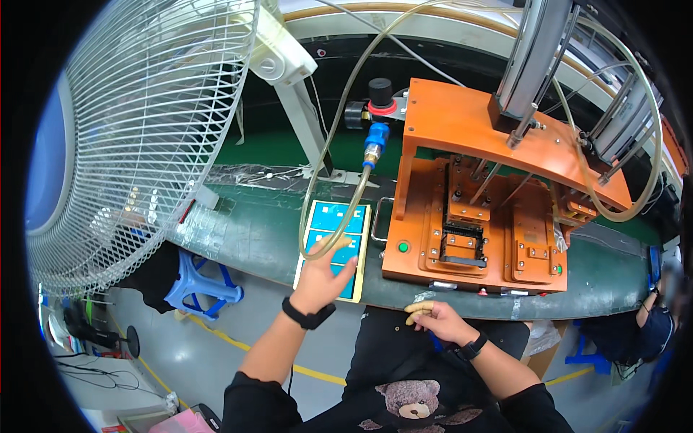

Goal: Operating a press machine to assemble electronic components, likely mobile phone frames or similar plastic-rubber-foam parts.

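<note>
My left hand (323, 278) reaches over a pale tray (297, 278) with blue panels (328, 216), thumb apart from its fingers. It holds nothing that I can see, and whether the fingertips touch a panel is unclear. Close to my body, in front of the bench edge, my right hand (442, 322) is closed with thumb and fingers together. Pale finger covers show on it, and anything between its fingertips is too small to make out. Ahead of it stands an orange press fixture (404, 267), with a black frame-shaped part (462, 261) on its left plate.
A large wire-guarded fan (166, 108) fills the left. A looped clear hose (306, 209) hangs over the tray from a blue fitting (375, 137). Metal cylinders (530, 58) rise above the press. A blue stool (206, 285) stands below the bench; another person (646, 317) is far right.
</note>
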`<state>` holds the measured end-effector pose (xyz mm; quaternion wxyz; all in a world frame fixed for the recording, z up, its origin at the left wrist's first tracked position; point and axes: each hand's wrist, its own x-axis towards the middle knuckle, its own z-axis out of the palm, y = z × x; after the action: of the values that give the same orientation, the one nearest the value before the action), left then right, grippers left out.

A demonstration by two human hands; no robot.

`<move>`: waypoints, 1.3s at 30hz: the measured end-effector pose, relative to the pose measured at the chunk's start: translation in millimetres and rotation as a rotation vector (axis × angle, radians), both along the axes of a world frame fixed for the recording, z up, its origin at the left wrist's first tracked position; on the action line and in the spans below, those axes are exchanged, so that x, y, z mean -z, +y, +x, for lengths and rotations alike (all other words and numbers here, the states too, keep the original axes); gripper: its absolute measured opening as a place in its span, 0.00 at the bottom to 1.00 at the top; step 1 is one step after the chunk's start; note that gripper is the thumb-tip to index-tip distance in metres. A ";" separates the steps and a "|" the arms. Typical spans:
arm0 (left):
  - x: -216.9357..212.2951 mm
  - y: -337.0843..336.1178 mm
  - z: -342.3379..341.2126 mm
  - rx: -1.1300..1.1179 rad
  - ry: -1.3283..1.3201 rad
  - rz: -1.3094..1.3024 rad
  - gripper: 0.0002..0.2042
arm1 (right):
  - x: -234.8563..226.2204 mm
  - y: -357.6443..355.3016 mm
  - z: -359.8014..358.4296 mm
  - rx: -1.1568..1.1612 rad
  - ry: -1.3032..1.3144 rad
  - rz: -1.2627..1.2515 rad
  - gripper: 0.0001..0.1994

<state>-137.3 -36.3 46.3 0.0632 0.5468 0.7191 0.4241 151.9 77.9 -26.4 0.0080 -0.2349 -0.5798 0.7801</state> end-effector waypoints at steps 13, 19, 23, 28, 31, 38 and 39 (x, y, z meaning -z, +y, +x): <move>0.3 190.0 -90.6 -0.007 -0.338 -0.220 0.15 | 25.8 -2.8 11.8 0.142 0.144 -0.085 0.15; 64.6 274.1 -135.0 0.371 -0.181 -0.208 0.17 | 26.1 -1.0 7.1 0.109 0.131 -0.124 0.15; 69.6 298.6 -121.8 0.333 -0.146 -0.032 0.14 | 28.8 -6.3 10.2 0.120 0.137 -0.085 0.16; 111.9 261.6 -131.1 0.395 -0.176 -0.021 0.13 | 33.8 -8.8 10.1 0.138 0.149 -0.135 0.17; 118.4 272.2 -144.7 0.442 -0.190 -0.020 0.12 | 44.3 -11.9 10.4 0.136 0.157 -0.163 0.18; 131.9 282.9 -177.7 0.411 -0.201 -0.101 0.10 | 36.6 -11.4 9.2 0.119 0.150 -0.097 0.19; 130.5 284.9 -188.6 0.382 -0.198 -0.119 0.10 | 40.6 -11.3 9.4 0.112 0.154 -0.089 0.19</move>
<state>-326.0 248.6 -84.2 0.2451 0.6242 0.6164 0.4128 161.3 66.6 -66.9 0.0858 -0.2062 -0.5284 0.8191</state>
